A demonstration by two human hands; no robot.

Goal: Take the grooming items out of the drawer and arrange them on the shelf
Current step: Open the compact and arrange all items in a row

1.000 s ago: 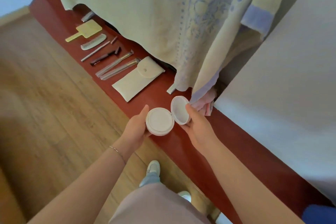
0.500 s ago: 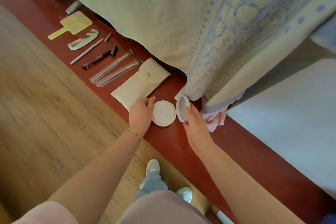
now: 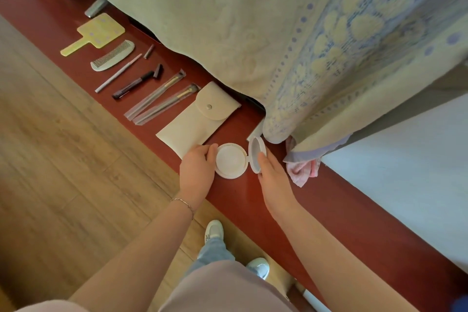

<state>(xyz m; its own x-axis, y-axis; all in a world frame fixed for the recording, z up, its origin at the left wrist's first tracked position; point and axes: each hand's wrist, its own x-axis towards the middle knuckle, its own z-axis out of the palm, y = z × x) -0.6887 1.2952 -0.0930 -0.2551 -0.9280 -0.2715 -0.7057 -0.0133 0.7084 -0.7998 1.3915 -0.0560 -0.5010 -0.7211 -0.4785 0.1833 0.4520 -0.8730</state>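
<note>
Curling round the near-left rim of the open compact's base (image 3: 231,161), the fingers (image 3: 211,153) of the left hand (image 3: 197,172) gripped it against the red shelf (image 3: 278,210), while the right hand (image 3: 272,175) pinched the raised lid (image 3: 257,153), thumb (image 3: 262,159) on its inner face and the other fingers hidden behind it. The base lay flat near the shelf's front edge, touching or just overlapping the corner of the cream pouch (image 3: 197,119) on its left; the lid stood tilted up on its hinge.

Further along the shelf towards its far left end lay two wrapped brushes (image 3: 162,97), a dark pencil (image 3: 134,85) with its cap (image 3: 158,71) off, a thin pink stick (image 3: 119,72), a comb (image 3: 112,56) and a yellow hand mirror (image 3: 95,33), set in a slanted row. A pale bedspread (image 3: 215,20) hung over the shelf's back edge, and a pink cloth (image 3: 302,171) lay just right of the lid.

The step in hand seemed to be setting the compact down as the next item in that row. The next move probably called for deciding how the lid should sit, releasing both hands without nudging the pouch, then going back to the drawer, which was out of view.
</note>
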